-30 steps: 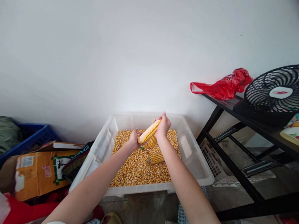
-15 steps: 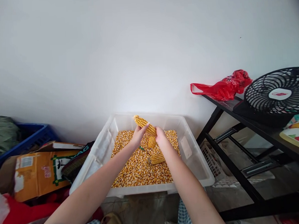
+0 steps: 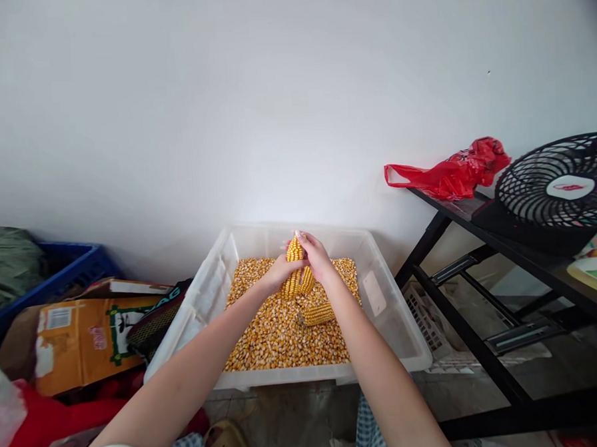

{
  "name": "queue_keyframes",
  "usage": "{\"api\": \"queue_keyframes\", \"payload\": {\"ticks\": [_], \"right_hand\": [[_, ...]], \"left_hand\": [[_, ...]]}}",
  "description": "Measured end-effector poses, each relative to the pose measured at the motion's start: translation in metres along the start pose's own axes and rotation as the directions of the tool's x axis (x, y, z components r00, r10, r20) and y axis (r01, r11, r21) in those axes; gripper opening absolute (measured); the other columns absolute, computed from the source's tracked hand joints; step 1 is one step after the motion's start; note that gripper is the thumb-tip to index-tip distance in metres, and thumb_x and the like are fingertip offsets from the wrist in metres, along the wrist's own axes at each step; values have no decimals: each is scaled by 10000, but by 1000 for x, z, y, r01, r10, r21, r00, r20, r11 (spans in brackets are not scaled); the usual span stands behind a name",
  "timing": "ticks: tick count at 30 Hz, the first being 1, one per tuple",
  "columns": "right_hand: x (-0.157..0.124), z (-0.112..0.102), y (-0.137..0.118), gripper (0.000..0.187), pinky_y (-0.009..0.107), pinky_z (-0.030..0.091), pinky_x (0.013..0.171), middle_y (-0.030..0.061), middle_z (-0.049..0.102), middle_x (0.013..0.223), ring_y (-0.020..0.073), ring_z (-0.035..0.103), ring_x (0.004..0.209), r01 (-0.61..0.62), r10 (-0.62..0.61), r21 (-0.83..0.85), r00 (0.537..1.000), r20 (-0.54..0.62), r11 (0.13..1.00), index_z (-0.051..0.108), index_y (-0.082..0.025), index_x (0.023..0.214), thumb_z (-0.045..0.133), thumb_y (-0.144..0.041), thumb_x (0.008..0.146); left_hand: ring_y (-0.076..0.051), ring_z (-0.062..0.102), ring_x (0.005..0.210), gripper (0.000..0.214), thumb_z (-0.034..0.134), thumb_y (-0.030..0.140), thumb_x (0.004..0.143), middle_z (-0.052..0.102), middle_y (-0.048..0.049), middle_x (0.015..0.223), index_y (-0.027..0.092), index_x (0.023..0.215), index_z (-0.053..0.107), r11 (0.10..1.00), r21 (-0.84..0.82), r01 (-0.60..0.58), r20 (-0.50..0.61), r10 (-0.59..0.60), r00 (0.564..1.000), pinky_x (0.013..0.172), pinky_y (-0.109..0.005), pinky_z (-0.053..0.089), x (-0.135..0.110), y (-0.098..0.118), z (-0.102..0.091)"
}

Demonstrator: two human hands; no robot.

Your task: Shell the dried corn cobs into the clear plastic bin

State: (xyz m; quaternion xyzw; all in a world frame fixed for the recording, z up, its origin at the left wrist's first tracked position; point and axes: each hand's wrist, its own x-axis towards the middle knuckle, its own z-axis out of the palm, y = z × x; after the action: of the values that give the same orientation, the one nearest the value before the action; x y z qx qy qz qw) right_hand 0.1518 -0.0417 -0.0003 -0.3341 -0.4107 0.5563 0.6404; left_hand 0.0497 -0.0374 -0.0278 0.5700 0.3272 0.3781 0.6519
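Both of my hands are over a translucent plastic bin point(image 3: 306, 376) filled with loose yellow corn kernels point(image 3: 279, 338). An ear of dried corn point(image 3: 294, 250) stands nearly upright between them. My left hand point(image 3: 281, 272) grips it low down, while my right hand point(image 3: 313, 256) closes around its upper part. The cob's lower end is partly hidden behind my fingers. A second, shorter cob point(image 3: 317, 314) lies on the kernels just below my hands, not touching them.
A black desk fan point(image 3: 561, 190) and a red plastic bag point(image 3: 450, 172) sit on a black metal shelf point(image 3: 463, 301) to the right. On the left are a cardboard box point(image 3: 84, 341) and a blue crate point(image 3: 66, 279). A white wall rises behind the bin.
The cob has swung from lying across my hands to nearly upright. My hands have come closer together around it. The head view has shifted slightly.
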Motion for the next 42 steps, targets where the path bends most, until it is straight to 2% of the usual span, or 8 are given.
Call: {"api": "queue_keyframes", "payload": {"ticks": [4,13,18,23,25,30,37,42], "right_hand": [[-6,1,-5,227,235,505,589,-31,634,639,112,595,577,-66,66,92,998,4,994,622,-183,936,638,-225,713],[-10,1,-14,209,260,515,607,-10,656,663,149,634,666,-85,82,114,996,28,990,624,-177,922,634,-268,734],[-7,-8,-14,277,272,512,693,21,691,840,166,646,813,-80,63,92,982,177,993,606,-204,994,639,-292,734],[-4,-10,-9,343,328,515,722,41,691,846,197,648,835,-49,54,-41,990,127,998,583,-209,1003,586,-446,755],[-5,-11,-8,349,336,514,733,37,690,832,201,649,831,-34,48,-121,992,114,992,579,-210,1007,611,-431,739],[-7,-15,-14,404,340,504,771,43,685,898,196,639,877,-32,62,-124,967,246,992,540,-221,1108,572,-440,770],[-4,-14,-8,344,328,492,788,15,671,846,173,639,801,5,26,-191,986,163,982,548,-224,1050,605,-388,754],[-5,-18,-7,369,337,481,818,2,665,827,170,631,815,-16,64,-231,978,199,973,536,-237,1098,591,-381,762]], "left_hand": [[-109,459,435,214,629,288,657,504,28,517,158,796,532,1000,-14,24,32,-23,999,429,-237,383,-4,3,-1],[-108,466,449,187,621,305,657,515,15,519,160,711,515,1000,-6,27,52,-27,998,448,-238,380,-5,5,-2],[-106,468,433,214,597,337,689,502,8,497,150,659,497,999,-46,27,106,-22,994,443,-236,386,-4,5,-4],[-105,488,483,272,659,276,632,548,12,607,132,828,537,997,31,-69,63,67,996,450,-229,406,-3,5,0],[-104,494,500,291,658,257,621,549,17,614,134,856,538,997,50,-54,62,51,997,468,-226,415,-5,6,0],[-96,457,434,192,589,310,683,495,23,519,144,720,501,995,36,91,112,-94,989,430,-223,391,-9,11,-1],[-94,478,495,270,619,228,643,510,31,622,154,864,483,998,5,-63,100,62,993,417,-201,404,-7,11,3],[-90,471,473,266,614,229,651,499,42,598,163,857,461,1000,14,-2,127,1,992,420,-204,403,-9,10,1]]}}
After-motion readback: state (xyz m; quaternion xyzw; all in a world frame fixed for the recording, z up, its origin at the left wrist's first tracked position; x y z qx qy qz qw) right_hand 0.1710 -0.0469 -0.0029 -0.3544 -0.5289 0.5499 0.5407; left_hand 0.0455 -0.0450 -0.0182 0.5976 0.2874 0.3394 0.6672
